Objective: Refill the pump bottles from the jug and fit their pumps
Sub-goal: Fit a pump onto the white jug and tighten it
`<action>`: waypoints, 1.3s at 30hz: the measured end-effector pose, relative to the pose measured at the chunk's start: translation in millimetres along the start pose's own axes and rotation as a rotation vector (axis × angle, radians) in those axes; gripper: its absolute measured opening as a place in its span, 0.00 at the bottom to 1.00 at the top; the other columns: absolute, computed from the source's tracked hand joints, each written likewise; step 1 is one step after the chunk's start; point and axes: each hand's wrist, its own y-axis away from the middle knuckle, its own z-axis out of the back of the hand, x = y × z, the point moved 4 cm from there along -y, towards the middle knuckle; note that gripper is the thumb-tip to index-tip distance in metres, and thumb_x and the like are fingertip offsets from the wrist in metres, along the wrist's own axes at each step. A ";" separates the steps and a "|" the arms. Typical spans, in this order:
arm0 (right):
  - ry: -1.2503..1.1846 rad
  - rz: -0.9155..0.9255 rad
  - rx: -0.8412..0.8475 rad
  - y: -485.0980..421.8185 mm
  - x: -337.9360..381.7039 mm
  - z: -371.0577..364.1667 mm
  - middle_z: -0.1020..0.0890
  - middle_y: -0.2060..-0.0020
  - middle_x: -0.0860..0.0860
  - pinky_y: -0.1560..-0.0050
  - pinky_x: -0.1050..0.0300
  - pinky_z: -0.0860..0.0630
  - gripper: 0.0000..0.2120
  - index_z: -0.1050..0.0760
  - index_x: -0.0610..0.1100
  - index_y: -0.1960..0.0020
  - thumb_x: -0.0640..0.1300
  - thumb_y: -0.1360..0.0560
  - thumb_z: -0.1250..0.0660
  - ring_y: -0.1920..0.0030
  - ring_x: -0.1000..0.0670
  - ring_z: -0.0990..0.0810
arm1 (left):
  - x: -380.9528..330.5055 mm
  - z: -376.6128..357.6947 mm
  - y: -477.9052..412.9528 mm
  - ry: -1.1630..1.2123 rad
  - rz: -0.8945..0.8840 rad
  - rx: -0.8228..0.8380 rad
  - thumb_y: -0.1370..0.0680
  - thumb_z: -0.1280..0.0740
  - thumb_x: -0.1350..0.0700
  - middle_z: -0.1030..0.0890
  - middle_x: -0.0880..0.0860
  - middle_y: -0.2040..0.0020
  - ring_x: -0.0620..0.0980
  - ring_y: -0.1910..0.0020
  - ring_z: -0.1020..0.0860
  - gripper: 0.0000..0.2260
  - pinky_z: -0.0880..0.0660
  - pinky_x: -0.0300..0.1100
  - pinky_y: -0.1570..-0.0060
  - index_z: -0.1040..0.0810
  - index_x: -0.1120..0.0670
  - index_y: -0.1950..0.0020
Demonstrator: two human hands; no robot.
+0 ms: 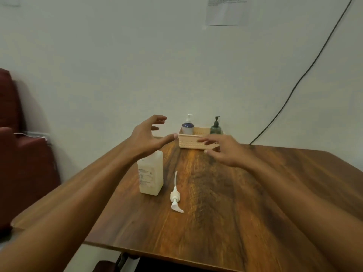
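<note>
- I see both of my hands held out over the brown desk [255, 193], and both are empty.
- My left hand [146, 137] is spread wide, with the fingers curled a little. It is up in the air above the jug [150, 173].
- My right hand [225, 150] is spread too, palm down. It is right in front of the little basket [193, 141]. I cannot tell if the fingertips touch it.
- The jug is a pale, boxy one. It stands upright on the desk, under my left wrist, so its top is hidden and I cannot see a cap.
- A loose white pump [175, 195] lies flat on the desk, just beside the jug. Its long tube points away from me.
- The basket sits at the far end of the desk, by the wall. A blue bottle [187, 127] with a white pump stands in it.
- A dark green bottle [215, 128] with a dark pump stands at the basket's far right. I cannot tell if it is inside or just behind.
- I think this is the very start of the job. Nothing is being poured, and both bottles have pumps on top.
- Next I think I need to bring the basket or a bottle closer. That calls for a gentle pull with both hands, so the tall bottles do not tip over.
- Then a pump has to be twisted off before I pour from the jug.
</note>
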 end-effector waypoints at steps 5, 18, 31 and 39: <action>0.102 0.188 0.219 22.3 24.0 -68.2 0.19 0.32 0.57 0.32 0.57 0.23 0.22 0.21 0.56 0.30 0.41 0.21 0.28 0.34 0.58 0.22 | 40.3 -10.3 44.0 -0.093 0.142 -0.164 0.37 0.29 0.23 0.27 0.47 0.26 0.51 0.32 0.25 0.46 0.22 0.56 0.40 0.36 0.42 0.25; 0.292 0.509 0.364 38.4 53.8 -124.2 0.18 0.33 0.55 0.36 0.49 0.20 0.16 0.21 0.53 0.31 0.45 0.17 0.32 0.31 0.53 0.23 | 81.3 -45.7 88.8 -0.001 0.305 -0.237 0.34 0.21 0.37 0.21 0.51 0.34 0.52 0.39 0.21 0.39 0.20 0.46 0.48 0.32 0.48 0.28; -0.236 0.194 -0.192 13.3 70.2 15.9 0.15 0.43 0.58 0.39 0.64 0.19 0.20 0.18 0.48 0.33 0.45 0.24 0.22 0.47 0.64 0.16 | 61.8 -47.1 88.1 0.083 0.183 -0.203 0.33 0.20 0.42 0.18 0.48 0.40 0.45 0.45 0.21 0.33 0.23 0.35 0.53 0.26 0.51 0.32; -0.650 0.196 -0.430 -1.6 92.7 99.3 0.12 0.45 0.45 0.43 0.47 0.15 0.19 0.19 0.38 0.34 0.44 0.22 0.24 0.44 0.46 0.12 | 25.1 -56.0 90.6 0.153 0.067 -0.137 0.33 0.22 0.37 0.21 0.39 0.42 0.37 0.47 0.21 0.33 0.23 0.32 0.53 0.26 0.46 0.32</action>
